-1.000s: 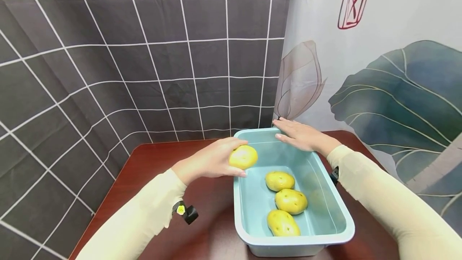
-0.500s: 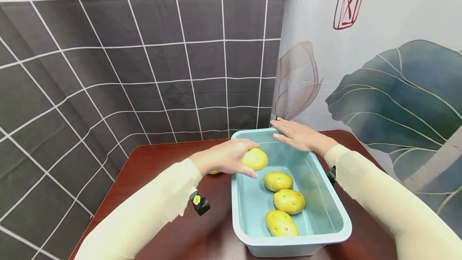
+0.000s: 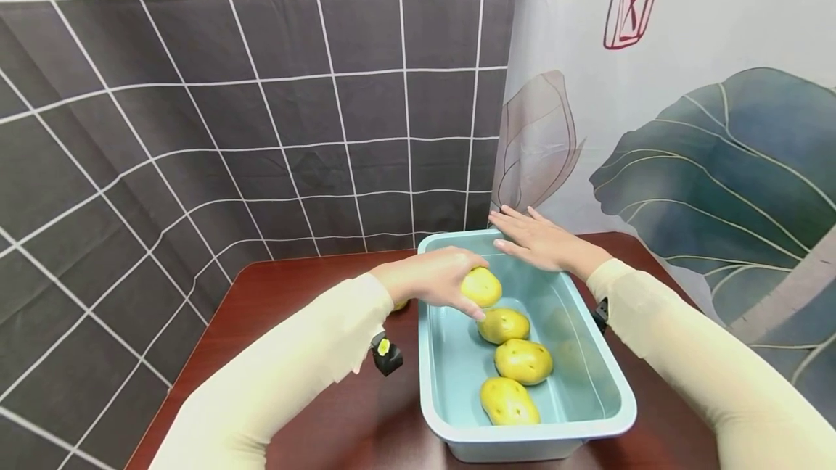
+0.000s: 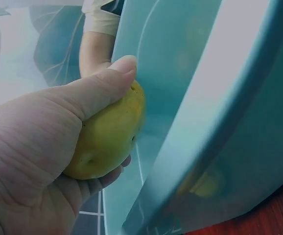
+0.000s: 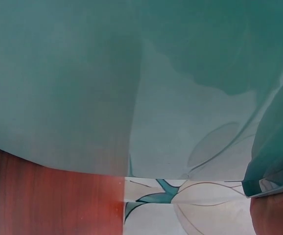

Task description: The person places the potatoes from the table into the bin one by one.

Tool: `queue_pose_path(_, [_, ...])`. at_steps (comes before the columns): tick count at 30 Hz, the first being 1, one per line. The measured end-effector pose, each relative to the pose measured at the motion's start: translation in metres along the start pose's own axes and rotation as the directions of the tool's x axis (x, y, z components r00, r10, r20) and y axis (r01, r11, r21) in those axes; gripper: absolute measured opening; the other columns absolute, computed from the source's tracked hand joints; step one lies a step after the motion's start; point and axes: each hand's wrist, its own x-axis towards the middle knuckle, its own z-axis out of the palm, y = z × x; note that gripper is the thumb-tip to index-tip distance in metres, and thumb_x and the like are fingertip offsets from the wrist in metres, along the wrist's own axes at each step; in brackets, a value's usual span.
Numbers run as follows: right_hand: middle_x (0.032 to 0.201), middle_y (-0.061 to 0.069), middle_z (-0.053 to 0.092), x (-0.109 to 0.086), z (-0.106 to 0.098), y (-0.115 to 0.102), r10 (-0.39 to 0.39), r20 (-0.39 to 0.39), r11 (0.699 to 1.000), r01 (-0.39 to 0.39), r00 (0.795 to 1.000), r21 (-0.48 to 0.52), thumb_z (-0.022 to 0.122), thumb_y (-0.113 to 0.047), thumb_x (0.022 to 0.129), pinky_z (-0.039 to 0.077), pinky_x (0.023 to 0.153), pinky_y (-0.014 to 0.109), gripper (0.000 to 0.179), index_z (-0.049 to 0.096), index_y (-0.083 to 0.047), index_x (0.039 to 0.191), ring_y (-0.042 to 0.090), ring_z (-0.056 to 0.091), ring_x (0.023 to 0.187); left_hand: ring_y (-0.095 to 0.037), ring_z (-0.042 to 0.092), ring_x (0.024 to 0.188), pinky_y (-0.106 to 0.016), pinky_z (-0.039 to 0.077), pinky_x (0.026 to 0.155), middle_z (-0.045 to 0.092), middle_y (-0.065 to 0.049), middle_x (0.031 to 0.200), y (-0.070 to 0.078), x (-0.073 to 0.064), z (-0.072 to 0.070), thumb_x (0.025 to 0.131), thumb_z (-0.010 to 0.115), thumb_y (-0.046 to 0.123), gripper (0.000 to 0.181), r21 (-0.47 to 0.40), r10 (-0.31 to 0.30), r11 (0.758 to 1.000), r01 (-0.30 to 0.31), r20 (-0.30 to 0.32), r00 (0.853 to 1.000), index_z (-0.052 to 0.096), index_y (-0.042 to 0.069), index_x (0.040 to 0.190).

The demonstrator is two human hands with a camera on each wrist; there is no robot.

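My left hand [image 3: 439, 278] grips a yellow potato [image 3: 484, 288] over the left side of a light blue plastic basin [image 3: 527, 435]. In the left wrist view, the thumb lies over this potato [image 4: 107, 139] and the fingers curl underneath. Three more potatoes rest on the basin floor in a loose line: a far one [image 3: 504, 326], a middle one [image 3: 524, 362] and a near one [image 3: 509, 402]. My right hand [image 3: 541, 239] rests with straight fingers on the basin's far right corner. The right wrist view is mostly filled by the basin's outer wall [image 5: 73, 98].
The basin stands on a reddish-brown table [image 3: 313, 419]. Another yellow object [image 3: 400, 304], mostly hidden by my left wrist, lies on the table left of the basin. A dark gridded curtain [image 3: 294, 107] and a white leaf-patterned curtain [image 3: 705, 13] hang behind.
My left hand has carried its potato rightward, from above the basin's left rim to inside its outline. The right hand stays on the corner, its fingers slightly more spread.
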Motion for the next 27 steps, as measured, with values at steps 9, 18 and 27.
queue_pose_path(9, [0.158, 0.006, 0.021, 0.001, 0.002, 0.002, -0.004, 0.008, 1.0, 0.004, 1.0, 0.001, 0.032, -0.054, 0.101, 0.003, 0.114, 0.057, 0.067, 0.02, -0.016, 0.155, 0.026, 0.007, 0.147, -0.009, 0.053, 0.1, -0.019, 0.043, 0.082, 0.06, 0.003, 0.117, 0.0, 0.023, 0.011, 0.076, 0.078, 0.049, 0.079, -0.012, -0.018, 1.0, 0.019, 0.078, 0.997, 0.051, 0.007, 0.136])
queue_pose_path(18, [0.159, 0.003, 0.019, -0.001, 0.0, 0.003, 0.003, 0.017, 1.0, -0.003, 1.0, -0.007, 0.031, -0.055, 0.1, 0.004, 0.114, 0.057, 0.068, 0.019, -0.017, 0.155, 0.024, 0.006, 0.147, -0.008, 0.055, 0.097, -0.018, 0.044, 0.08, 0.062, 0.006, 0.111, 0.006, 0.044, 0.018, 0.073, 0.077, 0.056, 0.08, -0.007, -0.013, 1.0, 0.014, 0.084, 0.996, 0.053, 0.011, 0.135])
queue_pose_path(27, [0.159, 0.003, 0.018, -0.001, 0.001, 0.0, 0.013, 0.02, 1.0, -0.013, 1.0, 0.018, 0.033, -0.054, 0.101, 0.002, 0.114, 0.055, 0.067, 0.019, -0.017, 0.155, 0.024, 0.006, 0.147, -0.009, 0.052, 0.101, -0.019, 0.043, 0.082, 0.06, 0.009, 0.111, 0.008, 0.061, 0.037, 0.073, 0.076, 0.058, 0.077, -0.051, -0.04, 0.998, 0.047, 0.132, 0.991, 0.054, 0.015, 0.134])
